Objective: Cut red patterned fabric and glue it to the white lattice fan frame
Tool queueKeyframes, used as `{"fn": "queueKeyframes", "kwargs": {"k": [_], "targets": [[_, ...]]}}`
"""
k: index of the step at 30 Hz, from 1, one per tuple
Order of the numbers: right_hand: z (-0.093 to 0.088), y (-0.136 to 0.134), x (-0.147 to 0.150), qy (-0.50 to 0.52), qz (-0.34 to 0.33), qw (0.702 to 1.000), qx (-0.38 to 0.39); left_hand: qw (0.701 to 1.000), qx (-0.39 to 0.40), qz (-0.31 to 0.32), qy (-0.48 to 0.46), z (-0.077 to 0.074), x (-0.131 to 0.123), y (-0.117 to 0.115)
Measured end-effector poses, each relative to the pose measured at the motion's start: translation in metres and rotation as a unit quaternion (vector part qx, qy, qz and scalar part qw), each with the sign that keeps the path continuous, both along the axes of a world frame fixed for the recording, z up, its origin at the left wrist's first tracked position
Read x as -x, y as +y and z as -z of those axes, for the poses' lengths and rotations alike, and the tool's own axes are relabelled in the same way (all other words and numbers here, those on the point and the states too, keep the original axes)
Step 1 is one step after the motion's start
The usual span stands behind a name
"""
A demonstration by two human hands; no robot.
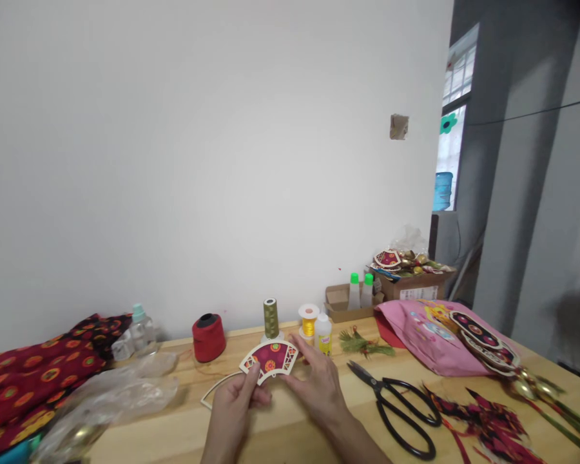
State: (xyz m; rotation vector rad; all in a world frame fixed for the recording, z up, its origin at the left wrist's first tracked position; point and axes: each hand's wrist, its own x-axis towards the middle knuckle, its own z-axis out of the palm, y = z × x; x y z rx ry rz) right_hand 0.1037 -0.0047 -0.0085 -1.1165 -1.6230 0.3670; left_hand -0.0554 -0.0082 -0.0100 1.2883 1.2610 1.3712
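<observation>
A fan-shaped ornament, with a pale cut-out frame around dark red patterned cloth, is held up over the table between both hands. My left hand pinches its lower left part, the thumb lying across the front. At its right end, my right hand grips the edge between thumb and fingers. A thin pale curved frame pokes out beside my left hand, partly hidden by it. Just behind the ornament stands a spool of olive thread. Black-handled scissors lie to the right of my right hand.
On the wooden table stand a red thread cone, a yellow thread spool and a glue bottle. Patterned cloth and clear plastic bags lie left. Right are a pink bag, cloth scraps and a filled cardboard box.
</observation>
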Motion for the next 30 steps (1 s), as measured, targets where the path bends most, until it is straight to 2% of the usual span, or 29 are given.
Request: {"fn": "queueKeyframes", "kwargs": {"k": [4,7,9,11,12,14,21,30], "targets": [[0.003,0.002,-0.001,0.027,-0.006,1.000,0.011,1.000,-0.001,0.013,0.011,-0.001,0.000,0.001],[0.004,0.003,0.003,0.114,-0.022,0.992,0.049,1.000,-0.001,0.011,0.014,-0.003,0.000,0.002],[0.003,0.004,0.007,0.239,-0.065,0.963,0.102,1.000,-0.001,0.006,0.012,-0.003,0.001,0.003],[0.002,0.005,0.011,0.352,-0.121,0.913,0.164,1.000,0.000,0.005,0.007,-0.001,0.001,0.004],[0.002,0.005,0.012,0.384,-0.143,0.893,0.188,1.000,0.002,0.007,0.004,0.000,0.001,0.005],[0.003,0.005,0.015,0.406,-0.159,0.874,0.213,1.000,0.008,0.014,-0.005,0.002,0.001,0.006],[0.005,0.005,0.021,0.420,-0.157,0.873,0.193,0.996,0.044,0.062,-0.044,0.006,-0.004,0.009],[0.007,0.004,0.024,0.419,-0.166,0.876,0.171,0.997,0.036,0.054,-0.041,0.009,-0.003,0.010]]}}
